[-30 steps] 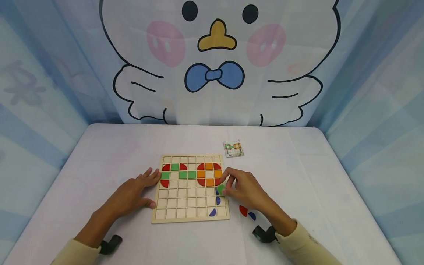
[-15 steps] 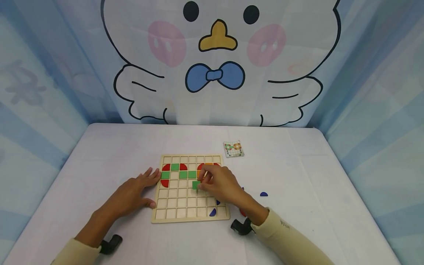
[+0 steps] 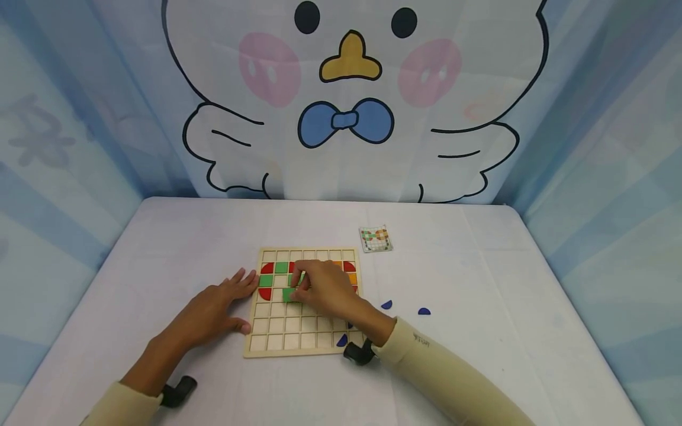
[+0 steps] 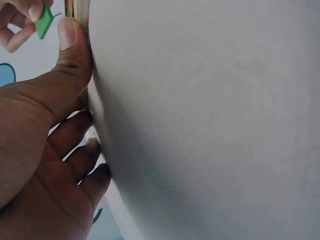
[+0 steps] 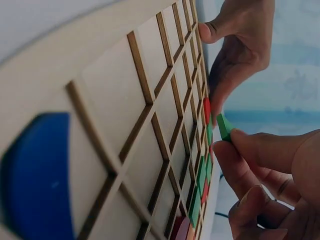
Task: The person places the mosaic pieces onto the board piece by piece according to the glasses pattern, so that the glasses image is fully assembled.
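Note:
A wooden grid board (image 3: 298, 355) lies on the white table, with red, green and orange tiles filling some cells of its upper rows. My right hand (image 3: 325, 287) pinches a green square tile (image 3: 288, 294) between thumb and fingertips. In the right wrist view that green tile (image 5: 224, 127) is tilted above the board's surface. My left hand (image 3: 218, 310) rests along the board's left side, fingers extended, thumb and fingertips at its edge. A blue half-round piece (image 3: 342, 340) lies in the bottom row. The right hand covers part of the upper rows.
A small pattern card (image 3: 375, 239) lies behind the board's right corner. Two blue half-round pieces, one here (image 3: 386, 305) and another farther right (image 3: 424, 311), lie on the table. A printed curtain (image 3: 341, 165) hangs behind the table's far edge.
My right hand has carried the green tile leftward from the board's right edge, past the middle, to the left part of the third row. The left hand has stayed in place.

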{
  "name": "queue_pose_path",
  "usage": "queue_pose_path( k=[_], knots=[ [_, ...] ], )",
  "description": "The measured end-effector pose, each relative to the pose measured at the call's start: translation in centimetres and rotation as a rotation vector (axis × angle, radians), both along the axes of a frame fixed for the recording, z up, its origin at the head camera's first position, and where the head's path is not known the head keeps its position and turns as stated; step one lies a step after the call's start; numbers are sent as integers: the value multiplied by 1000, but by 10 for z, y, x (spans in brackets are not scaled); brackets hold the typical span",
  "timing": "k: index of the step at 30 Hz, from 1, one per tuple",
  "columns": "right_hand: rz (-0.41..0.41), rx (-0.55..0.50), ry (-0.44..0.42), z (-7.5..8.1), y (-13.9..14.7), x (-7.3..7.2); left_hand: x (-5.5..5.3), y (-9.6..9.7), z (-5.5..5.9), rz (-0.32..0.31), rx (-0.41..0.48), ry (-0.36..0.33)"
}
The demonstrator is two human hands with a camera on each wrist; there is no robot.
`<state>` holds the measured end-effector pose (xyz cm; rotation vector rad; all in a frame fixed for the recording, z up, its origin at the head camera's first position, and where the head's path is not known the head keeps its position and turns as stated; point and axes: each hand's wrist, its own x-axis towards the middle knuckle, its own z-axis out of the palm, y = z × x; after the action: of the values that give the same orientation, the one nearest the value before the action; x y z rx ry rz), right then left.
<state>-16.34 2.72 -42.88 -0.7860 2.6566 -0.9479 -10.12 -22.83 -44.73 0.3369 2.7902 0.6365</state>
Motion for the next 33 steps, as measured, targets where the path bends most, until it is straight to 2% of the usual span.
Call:
queue_pose_path(
  k=[6,14,20,28,33],
  knots=[
    [-8,73,-18,-4,-17,-4,0,-1,-1,-8,17,13],
    [-9,116,-33,-7,-29,-7,0,-2,-2,-1,22,16],
    [-29,109,-47,-8,-31,-7,1,-1,-2,-2,14,17],
    [-18,89,-77,-7,-28,-7,1,0,-2,-13,15,20],
    [1,112,-55,-7,-28,-6,1,0,0,-9,8,15]
  ],
)
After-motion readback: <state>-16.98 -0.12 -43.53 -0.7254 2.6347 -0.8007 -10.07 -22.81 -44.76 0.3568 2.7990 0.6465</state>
